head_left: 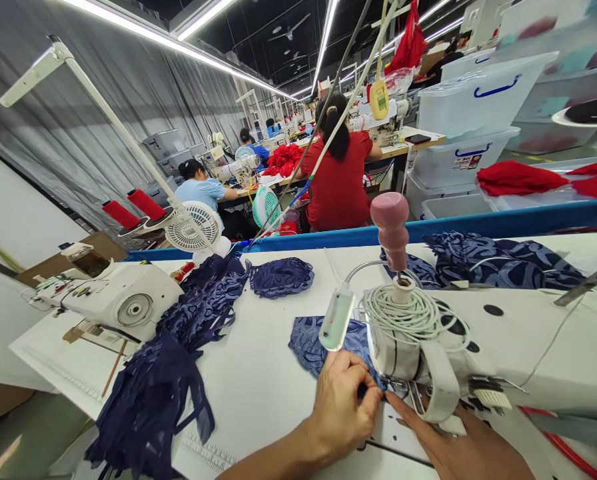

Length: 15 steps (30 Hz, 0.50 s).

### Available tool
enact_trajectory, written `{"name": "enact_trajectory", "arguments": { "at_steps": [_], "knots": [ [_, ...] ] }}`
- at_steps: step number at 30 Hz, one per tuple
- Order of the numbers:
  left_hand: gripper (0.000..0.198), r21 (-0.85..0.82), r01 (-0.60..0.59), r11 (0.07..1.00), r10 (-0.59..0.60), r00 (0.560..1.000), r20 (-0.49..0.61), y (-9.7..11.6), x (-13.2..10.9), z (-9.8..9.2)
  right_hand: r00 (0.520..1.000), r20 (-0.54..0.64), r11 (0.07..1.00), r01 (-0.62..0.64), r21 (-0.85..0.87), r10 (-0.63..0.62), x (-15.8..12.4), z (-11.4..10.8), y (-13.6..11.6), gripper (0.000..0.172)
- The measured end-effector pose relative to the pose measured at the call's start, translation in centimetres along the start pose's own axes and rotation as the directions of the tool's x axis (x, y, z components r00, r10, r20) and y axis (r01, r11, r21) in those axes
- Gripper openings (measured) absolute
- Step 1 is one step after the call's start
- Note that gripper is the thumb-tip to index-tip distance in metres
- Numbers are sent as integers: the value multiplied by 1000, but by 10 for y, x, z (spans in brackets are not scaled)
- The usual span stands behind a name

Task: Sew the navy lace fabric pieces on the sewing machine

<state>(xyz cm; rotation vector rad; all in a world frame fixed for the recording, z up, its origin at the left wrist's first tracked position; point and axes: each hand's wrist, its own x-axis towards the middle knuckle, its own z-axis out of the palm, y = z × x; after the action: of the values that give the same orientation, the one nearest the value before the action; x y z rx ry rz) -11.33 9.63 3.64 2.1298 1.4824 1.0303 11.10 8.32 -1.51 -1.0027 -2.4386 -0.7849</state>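
left hand (341, 407): mine, fingers pinched shut on navy blue lace fabric piece (311, 343)
right hand (453, 443): flat, open, pressing beside needle
fabric: under white sewing machine head (418, 353)
step: aligning, I judge
next: needs steady feed

hands (346, 407) x2 | red thread cones (146, 203) x2 | fans (193, 228) x2 | pink spool (391, 227) x1 | sewing machines (478, 347) x2

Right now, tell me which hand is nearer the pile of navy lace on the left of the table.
Left. The left hand lies just right of the pile of navy lace, pinching fabric at the sewing machine. The right hand sits farther right, under the machine's head.
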Motion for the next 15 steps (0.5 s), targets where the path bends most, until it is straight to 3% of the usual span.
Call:
{"name": "enact_trajectory", "arguments": {
  "at_steps": [4,8,12,15],
  "knots": [
    [20,116,-218,969,216,976,30,3,-3,-12,998,-30,998,-59,10,59,2,-3,-1,55],
    [17,388,-464,796,445,884,142,7,-9,-13,995,-39,996,-87,9,88,3,-2,-4,47],
    [16,485,-512,709,466,856,222,4,-11,-8,994,-38,994,-97,41,99,6,-4,-4,49],
    [18,512,-532,674,516,836,189,-2,-12,-6,992,-51,988,-112,104,117,6,-3,-1,50]
  ]
}}
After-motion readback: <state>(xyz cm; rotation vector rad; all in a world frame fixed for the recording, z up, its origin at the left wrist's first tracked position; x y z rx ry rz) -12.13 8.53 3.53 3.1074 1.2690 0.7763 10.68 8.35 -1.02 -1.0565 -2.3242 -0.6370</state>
